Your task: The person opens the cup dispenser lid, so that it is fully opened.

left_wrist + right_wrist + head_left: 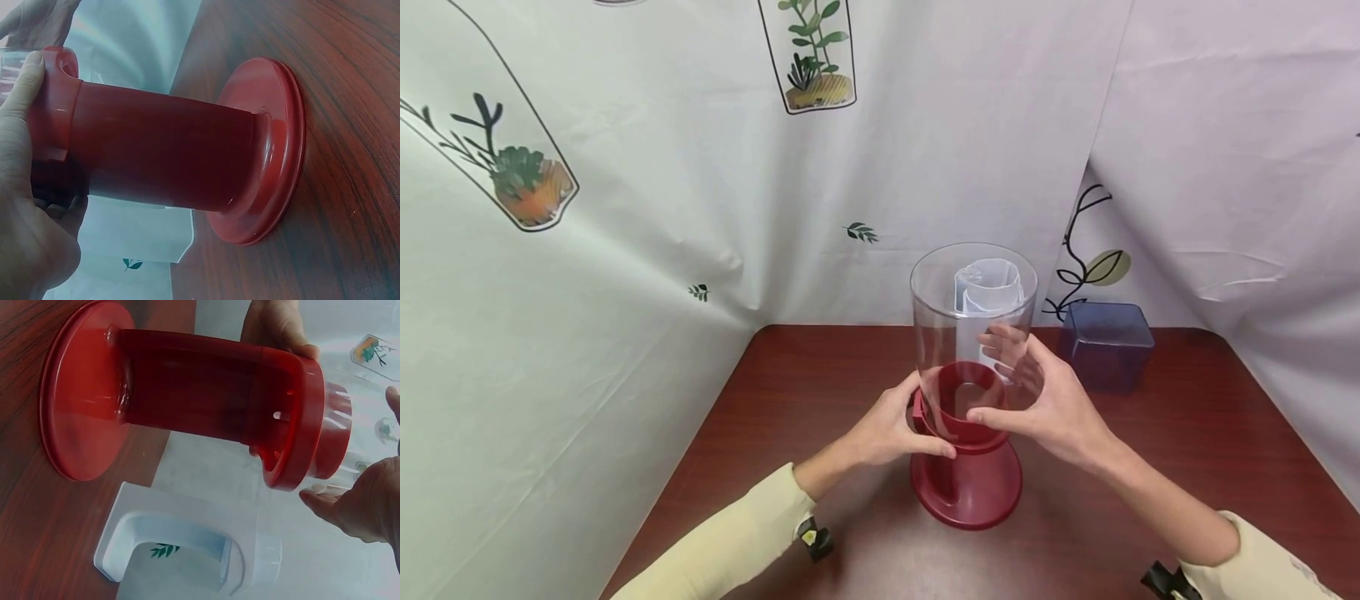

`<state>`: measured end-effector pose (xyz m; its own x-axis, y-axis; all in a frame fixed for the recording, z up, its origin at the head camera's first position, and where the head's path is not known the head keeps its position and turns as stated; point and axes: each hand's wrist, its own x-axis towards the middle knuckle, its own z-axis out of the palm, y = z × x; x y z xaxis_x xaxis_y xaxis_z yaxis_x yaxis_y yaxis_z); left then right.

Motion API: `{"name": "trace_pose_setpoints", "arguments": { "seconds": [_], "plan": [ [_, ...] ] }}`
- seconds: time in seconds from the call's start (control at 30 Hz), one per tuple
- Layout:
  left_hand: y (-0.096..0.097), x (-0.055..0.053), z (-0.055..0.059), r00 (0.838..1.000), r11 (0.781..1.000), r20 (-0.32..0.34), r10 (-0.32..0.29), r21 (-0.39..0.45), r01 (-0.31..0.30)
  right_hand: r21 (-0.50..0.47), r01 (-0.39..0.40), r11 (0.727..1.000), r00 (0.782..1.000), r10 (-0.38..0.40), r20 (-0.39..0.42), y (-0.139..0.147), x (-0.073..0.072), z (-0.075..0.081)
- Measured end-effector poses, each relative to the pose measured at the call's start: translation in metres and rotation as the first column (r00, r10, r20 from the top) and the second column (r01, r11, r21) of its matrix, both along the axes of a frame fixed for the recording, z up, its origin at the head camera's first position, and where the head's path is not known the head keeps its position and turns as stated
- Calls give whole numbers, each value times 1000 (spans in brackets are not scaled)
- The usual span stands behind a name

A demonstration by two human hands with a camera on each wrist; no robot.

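Note:
A red dispenser stand with a round foot stands upright on the table. Its column rises to a red collar, and a clear open-topped cylinder sits at that collar. My left hand grips the collar from the left side, thumb across its front; some of those fingers are hidden behind it in the head view. On the other side my right hand is spread around the lower part of the cylinder, thumb in front and fingers behind. Whether its fingertips touch the clear wall I cannot tell.
Behind the red stand is a white stand of similar shape, partly seen through the clear cylinder. A translucent blue box sits at the back right of the brown table. Printed white cloth hangs behind and beside the table.

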<state>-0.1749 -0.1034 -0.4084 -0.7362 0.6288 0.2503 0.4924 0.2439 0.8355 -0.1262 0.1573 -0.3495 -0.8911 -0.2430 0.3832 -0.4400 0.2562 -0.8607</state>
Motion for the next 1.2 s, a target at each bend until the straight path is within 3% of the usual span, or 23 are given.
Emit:
{"name": "trace_pose_setpoints", "arguments": {
  "seconds": [0.4, 0.83, 1.2],
  "plan": [
    [0, 1, 0, 999, 1000, 37, -9, 14, 9, -57, -15, 998, 998, 19, 63, 0, -4, 2],
    [1, 1, 0, 1000, 1000, 20, -21, 12, 20, 5, 6, 1000, 1000, -6, 2, 0, 1, 3],
    [0, 0, 0, 1000, 1000, -6, 1, -8, -1, -32, -16, 999, 999, 17, 48, 2, -3, 5]
  ]
}}
